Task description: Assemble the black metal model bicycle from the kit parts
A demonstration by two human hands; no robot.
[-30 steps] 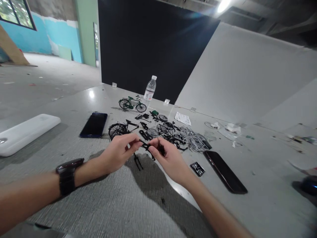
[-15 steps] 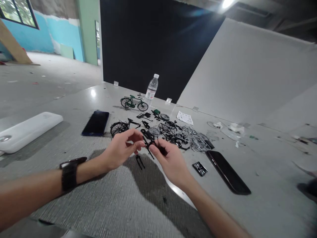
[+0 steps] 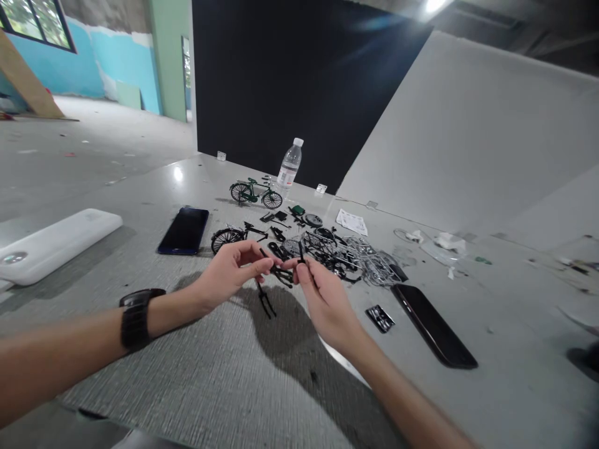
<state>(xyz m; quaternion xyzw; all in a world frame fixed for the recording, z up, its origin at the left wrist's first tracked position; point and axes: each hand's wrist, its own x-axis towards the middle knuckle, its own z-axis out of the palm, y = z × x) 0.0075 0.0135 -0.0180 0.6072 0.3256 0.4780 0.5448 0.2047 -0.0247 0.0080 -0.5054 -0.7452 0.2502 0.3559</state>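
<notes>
In the middle of the table, my left hand [image 3: 229,274] pinches a small black forked part [image 3: 282,275] between thumb and fingertips. My right hand [image 3: 325,299] is closed close beside it, and a thin black rod-like piece [image 3: 302,251] sticks up from its fingers. Just below the left fingertips a black bicycle fork [image 3: 266,302] shows; whether it lies on the table I cannot tell. Behind my hands stands a partly built black model bicycle [image 3: 228,238] with its rear wheel on. Black and silver model parts [image 3: 369,262] are heaped to the right.
A finished green model bicycle [image 3: 255,193] and a water bottle [image 3: 289,165] stand at the back. To the left lie a dark phone [image 3: 184,231] and a white device [image 3: 60,246]. A black tray-like object [image 3: 433,324] and a small bag of parts [image 3: 380,318] lie right.
The black parts between my hands have been turned. The forked part now points right from my left fingers, and a thin rod stands upright in my right hand.
</notes>
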